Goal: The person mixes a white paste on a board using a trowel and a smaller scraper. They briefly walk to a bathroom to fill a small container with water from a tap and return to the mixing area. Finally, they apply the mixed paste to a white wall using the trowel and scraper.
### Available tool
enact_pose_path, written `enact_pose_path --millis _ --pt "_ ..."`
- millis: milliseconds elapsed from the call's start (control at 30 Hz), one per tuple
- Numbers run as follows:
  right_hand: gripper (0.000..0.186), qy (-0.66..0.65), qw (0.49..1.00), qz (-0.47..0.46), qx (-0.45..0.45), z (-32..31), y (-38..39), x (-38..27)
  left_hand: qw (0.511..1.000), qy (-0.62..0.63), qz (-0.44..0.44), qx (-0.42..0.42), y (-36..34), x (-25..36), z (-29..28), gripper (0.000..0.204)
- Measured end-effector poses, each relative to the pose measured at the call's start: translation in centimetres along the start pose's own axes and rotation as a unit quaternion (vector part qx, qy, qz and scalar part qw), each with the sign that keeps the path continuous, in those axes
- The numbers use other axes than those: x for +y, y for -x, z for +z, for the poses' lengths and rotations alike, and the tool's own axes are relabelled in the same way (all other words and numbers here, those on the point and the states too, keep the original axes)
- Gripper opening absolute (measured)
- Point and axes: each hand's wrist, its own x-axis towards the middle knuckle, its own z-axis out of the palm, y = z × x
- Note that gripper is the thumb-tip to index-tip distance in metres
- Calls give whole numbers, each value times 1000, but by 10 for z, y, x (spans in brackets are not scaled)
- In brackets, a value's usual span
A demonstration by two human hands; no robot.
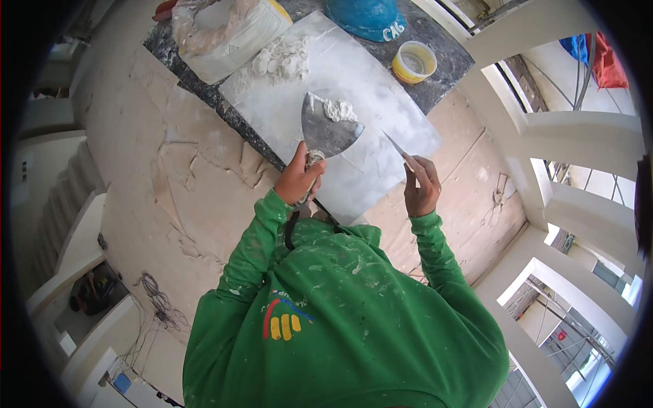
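My left hand (297, 175) is wrapped round the handle of a wide putty knife (325, 139). Its grey, fan-shaped blade is over the white-smeared board (391, 92) and carries a lump of white putty (339, 110) on top. In my right hand (423, 189) is a second, slimmer-looking putty knife (395, 144). That blade is turned nearly edge-on, its tip pointing up and left toward the wide blade but apart from it. A heap of white putty (280, 60) lies on the board's far left part.
The board lies on a dark, speckled tabletop (442, 47). Along the far side are an open white bag (238, 44), a blue hard hat (364, 19) and a yellow-rimmed tub (413, 62). Torn brown sheeting (183, 177) covers the floor; tangled cables (160, 306) lie at lower left.
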Motion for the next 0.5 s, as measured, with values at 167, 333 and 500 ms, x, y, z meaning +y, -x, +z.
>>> enact_pose_path --millis 167,333,500 --pt "40 -38 988 -103 -104 91 -12 -33 995 -15 -56 79 -22 -22 13 31" --pt "16 -53 991 -24 -118 122 -79 -8 994 -60 -91 27 8 -41 -15 31" --pt "22 -181 966 67 -171 57 -108 9 991 -105 -45 -71 35 -39 -82 35"
